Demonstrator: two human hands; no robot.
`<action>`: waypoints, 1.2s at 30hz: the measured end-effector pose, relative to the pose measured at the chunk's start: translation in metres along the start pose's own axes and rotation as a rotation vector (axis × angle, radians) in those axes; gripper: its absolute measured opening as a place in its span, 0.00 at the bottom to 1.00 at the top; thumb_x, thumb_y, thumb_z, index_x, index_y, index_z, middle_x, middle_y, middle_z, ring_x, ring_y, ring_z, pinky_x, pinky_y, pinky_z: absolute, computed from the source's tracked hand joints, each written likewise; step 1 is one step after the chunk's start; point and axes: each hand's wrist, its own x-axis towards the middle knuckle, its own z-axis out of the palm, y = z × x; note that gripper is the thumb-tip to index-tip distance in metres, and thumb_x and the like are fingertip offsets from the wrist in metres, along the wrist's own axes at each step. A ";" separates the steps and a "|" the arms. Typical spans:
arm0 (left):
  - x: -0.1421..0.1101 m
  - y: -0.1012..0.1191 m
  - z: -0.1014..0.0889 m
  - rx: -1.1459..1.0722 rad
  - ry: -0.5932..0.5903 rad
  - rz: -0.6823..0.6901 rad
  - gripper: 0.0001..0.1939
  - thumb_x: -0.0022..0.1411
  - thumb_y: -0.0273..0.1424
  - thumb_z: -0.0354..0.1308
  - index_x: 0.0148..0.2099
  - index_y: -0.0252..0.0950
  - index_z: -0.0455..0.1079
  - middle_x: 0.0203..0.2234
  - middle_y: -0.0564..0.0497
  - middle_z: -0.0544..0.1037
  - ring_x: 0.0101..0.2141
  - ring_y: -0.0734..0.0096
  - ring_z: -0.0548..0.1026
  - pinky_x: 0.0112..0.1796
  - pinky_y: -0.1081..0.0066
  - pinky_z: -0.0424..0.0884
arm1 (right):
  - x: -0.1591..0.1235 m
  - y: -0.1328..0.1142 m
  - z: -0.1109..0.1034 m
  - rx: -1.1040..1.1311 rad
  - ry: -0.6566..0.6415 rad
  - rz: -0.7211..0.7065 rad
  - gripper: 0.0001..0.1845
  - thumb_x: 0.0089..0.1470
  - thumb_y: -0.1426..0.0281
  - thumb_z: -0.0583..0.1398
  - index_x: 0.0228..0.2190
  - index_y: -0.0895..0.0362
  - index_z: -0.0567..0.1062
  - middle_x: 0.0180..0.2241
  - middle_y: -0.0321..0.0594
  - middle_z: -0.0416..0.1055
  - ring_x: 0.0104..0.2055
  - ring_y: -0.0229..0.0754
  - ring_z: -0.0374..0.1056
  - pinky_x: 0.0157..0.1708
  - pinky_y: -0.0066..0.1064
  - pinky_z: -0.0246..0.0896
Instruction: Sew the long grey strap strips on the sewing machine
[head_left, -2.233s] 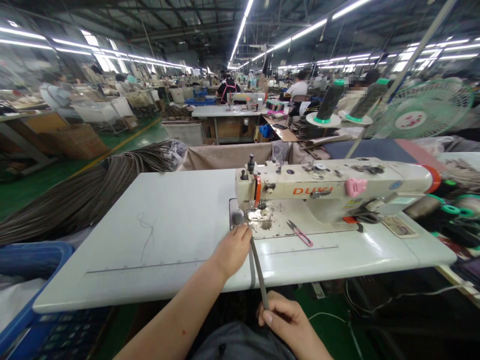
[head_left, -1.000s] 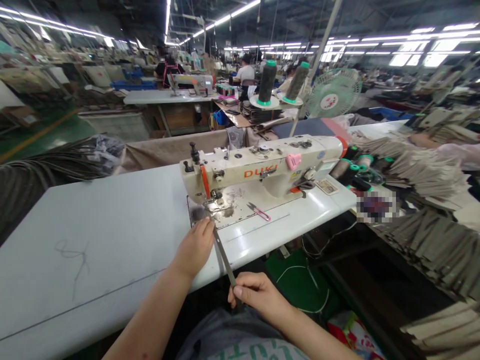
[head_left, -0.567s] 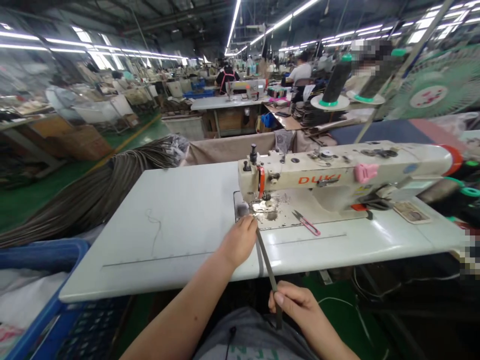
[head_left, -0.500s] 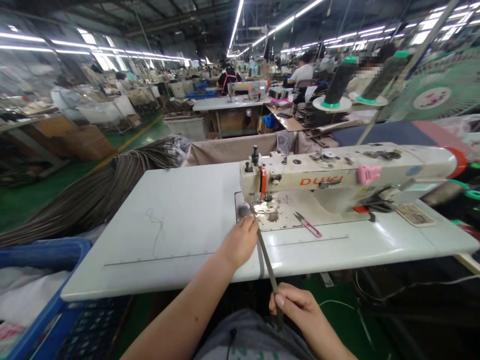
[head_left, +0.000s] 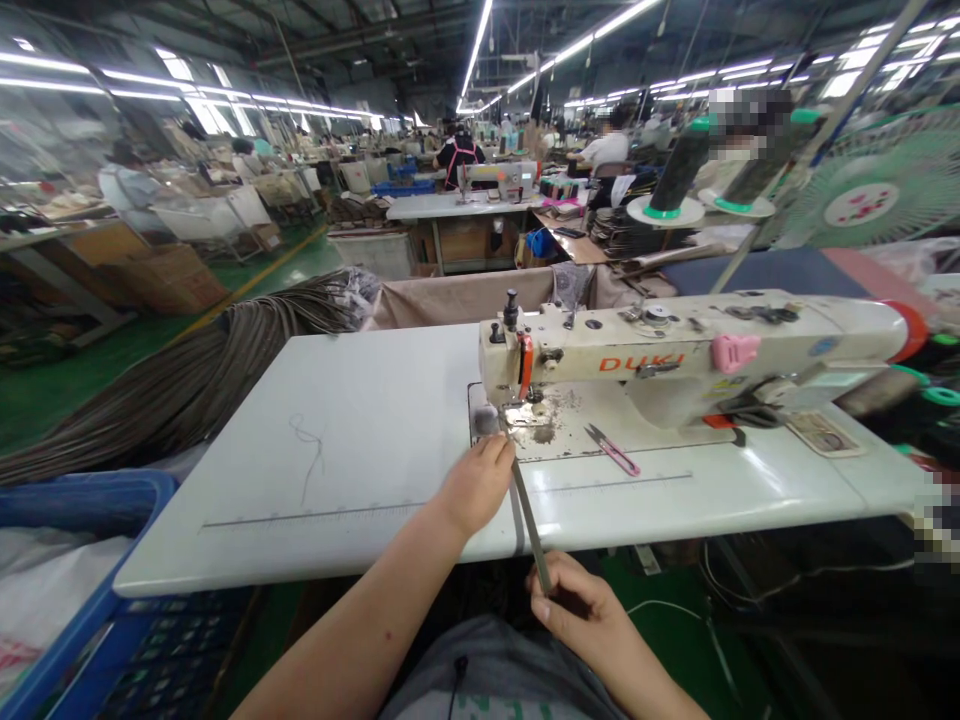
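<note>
A narrow grey strap (head_left: 527,515) runs from under the presser foot of a cream sewing machine (head_left: 675,360) down over the front edge of the white table (head_left: 352,440). My left hand (head_left: 476,485) rests on the table with its fingers curled on the strap right beside the needle plate. My right hand (head_left: 581,605) is below the table edge, pinching the strap's lower end between thumb and fingers.
Pink thread snips (head_left: 611,448) lie on the machine bed. A heap of long grey straps (head_left: 172,390) hangs off the left. A blue crate (head_left: 82,600) sits lower left. Thread cones (head_left: 679,170) and a green fan (head_left: 870,190) stand behind. Other people work at far tables.
The strap between my hands has grown shorter and my right hand has come up nearer the table edge. The view swung right and back again. My left hand stays by the needle.
</note>
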 end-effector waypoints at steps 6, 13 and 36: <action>0.000 0.001 -0.003 -0.026 0.035 -0.014 0.13 0.71 0.23 0.51 0.55 0.32 0.69 0.53 0.39 0.76 0.55 0.57 0.75 0.60 0.59 0.70 | 0.008 -0.005 0.006 0.175 0.065 0.165 0.23 0.56 0.49 0.68 0.41 0.55 0.81 0.32 0.41 0.79 0.36 0.46 0.71 0.41 0.37 0.66; 0.000 -0.001 -0.005 -0.061 0.003 -0.008 0.14 0.71 0.24 0.50 0.55 0.32 0.69 0.54 0.37 0.75 0.57 0.56 0.74 0.61 0.57 0.70 | 0.001 -0.014 0.006 0.206 0.078 0.182 0.21 0.56 0.50 0.68 0.33 0.57 0.82 0.29 0.40 0.78 0.34 0.43 0.71 0.38 0.34 0.66; -0.001 -0.001 -0.003 -0.008 -0.035 0.017 0.10 0.72 0.24 0.50 0.51 0.32 0.70 0.51 0.39 0.76 0.58 0.57 0.73 0.62 0.59 0.68 | -0.010 -0.003 0.000 0.185 0.020 0.204 0.23 0.58 0.49 0.66 0.28 0.57 0.83 0.26 0.41 0.77 0.32 0.44 0.70 0.37 0.35 0.62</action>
